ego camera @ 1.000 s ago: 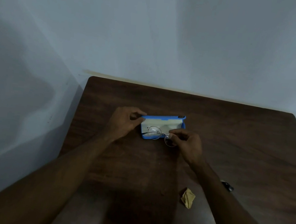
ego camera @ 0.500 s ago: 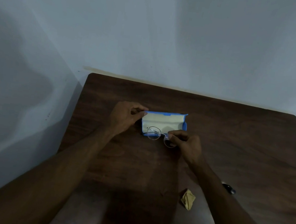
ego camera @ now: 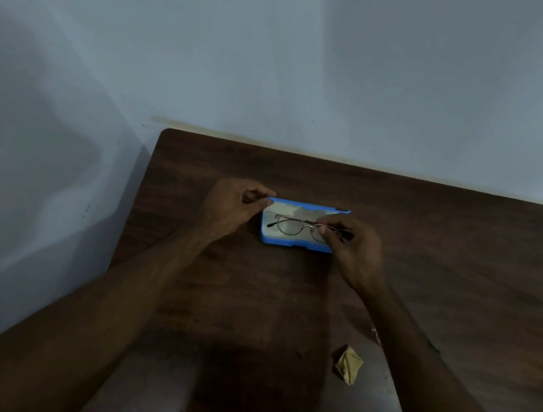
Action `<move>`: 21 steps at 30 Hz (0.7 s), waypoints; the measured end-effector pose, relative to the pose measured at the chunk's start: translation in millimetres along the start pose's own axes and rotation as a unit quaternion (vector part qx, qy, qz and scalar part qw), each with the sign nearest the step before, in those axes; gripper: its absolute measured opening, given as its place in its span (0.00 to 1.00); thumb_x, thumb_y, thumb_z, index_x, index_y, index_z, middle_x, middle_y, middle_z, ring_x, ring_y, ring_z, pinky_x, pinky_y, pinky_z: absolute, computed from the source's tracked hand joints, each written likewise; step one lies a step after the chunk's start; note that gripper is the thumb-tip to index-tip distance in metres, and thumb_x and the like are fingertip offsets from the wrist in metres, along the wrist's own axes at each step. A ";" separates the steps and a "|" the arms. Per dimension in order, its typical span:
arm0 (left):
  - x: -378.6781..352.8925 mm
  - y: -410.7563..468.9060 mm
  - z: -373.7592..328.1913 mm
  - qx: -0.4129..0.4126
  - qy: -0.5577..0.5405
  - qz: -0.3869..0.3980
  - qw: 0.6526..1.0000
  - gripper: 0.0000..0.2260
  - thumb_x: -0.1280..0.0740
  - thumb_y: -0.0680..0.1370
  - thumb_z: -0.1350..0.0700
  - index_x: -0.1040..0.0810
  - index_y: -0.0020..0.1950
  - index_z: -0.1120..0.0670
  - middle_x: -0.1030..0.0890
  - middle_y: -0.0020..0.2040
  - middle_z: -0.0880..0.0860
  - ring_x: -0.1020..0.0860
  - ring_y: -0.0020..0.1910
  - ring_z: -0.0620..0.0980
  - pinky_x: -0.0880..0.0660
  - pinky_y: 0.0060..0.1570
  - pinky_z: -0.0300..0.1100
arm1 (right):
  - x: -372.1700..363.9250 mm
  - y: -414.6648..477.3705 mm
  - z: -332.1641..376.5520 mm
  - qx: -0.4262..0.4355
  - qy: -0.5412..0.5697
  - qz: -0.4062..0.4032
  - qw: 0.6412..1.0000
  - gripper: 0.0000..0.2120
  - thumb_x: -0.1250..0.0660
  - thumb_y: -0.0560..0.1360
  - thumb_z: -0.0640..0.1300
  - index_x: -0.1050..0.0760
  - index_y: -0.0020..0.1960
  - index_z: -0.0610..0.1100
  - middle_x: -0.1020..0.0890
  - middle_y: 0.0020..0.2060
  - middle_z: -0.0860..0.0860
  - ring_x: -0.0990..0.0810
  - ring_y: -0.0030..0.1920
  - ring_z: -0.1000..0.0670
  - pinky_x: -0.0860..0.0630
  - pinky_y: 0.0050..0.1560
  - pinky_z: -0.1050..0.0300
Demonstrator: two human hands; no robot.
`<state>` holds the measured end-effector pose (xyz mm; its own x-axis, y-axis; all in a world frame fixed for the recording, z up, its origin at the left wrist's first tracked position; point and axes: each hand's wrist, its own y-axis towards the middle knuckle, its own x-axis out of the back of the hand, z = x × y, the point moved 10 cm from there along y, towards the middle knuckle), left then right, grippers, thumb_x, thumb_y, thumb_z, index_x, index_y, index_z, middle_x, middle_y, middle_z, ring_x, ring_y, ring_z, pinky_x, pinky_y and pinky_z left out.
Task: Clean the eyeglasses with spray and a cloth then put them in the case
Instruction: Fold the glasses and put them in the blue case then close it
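Blue case point(ego camera: 292, 243), open, toward table's point(ego camera: 447, 249) far edge: left hand point(ego camera: 232, 207) pinches its corner, right hand point(ego camera: 356, 248) pinches eyeglasses point(ego camera: 290, 226) over it.

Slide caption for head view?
Right hand holds thin-framed round eyeglasses over open blue case; left hand grips its edge.
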<state>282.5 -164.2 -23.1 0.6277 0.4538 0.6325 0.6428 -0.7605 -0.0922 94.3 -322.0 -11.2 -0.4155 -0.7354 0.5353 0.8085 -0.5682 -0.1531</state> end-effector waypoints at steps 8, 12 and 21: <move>-5.0 0.7 2.4 -0.002 0.001 0.005 1.000 0.11 0.28 0.81 0.55 0.16 0.64 0.50 0.14 0.62 0.48 0.19 0.56 0.38 0.23 0.56 0.32 | -18.4 5.3 12.8 0.052 -0.180 0.052 0.981 0.10 0.33 0.84 0.41 0.18 0.63 0.46 0.17 0.60 0.49 0.22 0.61 0.50 0.23 0.62 0.52; -8.8 -1.7 3.6 -0.004 0.009 0.004 1.000 0.11 0.28 0.81 0.55 0.16 0.64 0.49 0.15 0.62 0.47 0.21 0.51 0.31 0.26 0.52 0.24 | -33.8 5.9 4.5 0.050 -0.240 0.093 0.965 0.14 0.37 0.85 0.42 0.22 0.69 0.46 0.20 0.66 0.47 0.23 0.66 0.46 0.24 0.66 0.48; -8.3 -6.6 2.6 -0.017 0.001 -0.017 1.000 0.11 0.28 0.81 0.55 0.16 0.64 0.50 0.15 0.62 0.49 0.19 0.58 0.39 0.21 0.57 0.34 | -54.3 -0.7 0.5 0.112 -0.374 0.094 0.916 0.16 0.32 0.82 0.42 0.22 0.69 0.41 0.18 0.64 0.42 0.24 0.64 0.41 0.24 0.62 0.45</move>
<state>274.2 -161.7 -29.7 0.6053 0.4789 0.6358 0.6481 -0.7602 -0.0443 116.5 -281.5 -39.8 0.0746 -0.3061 0.9491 0.9362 -0.3064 -0.1723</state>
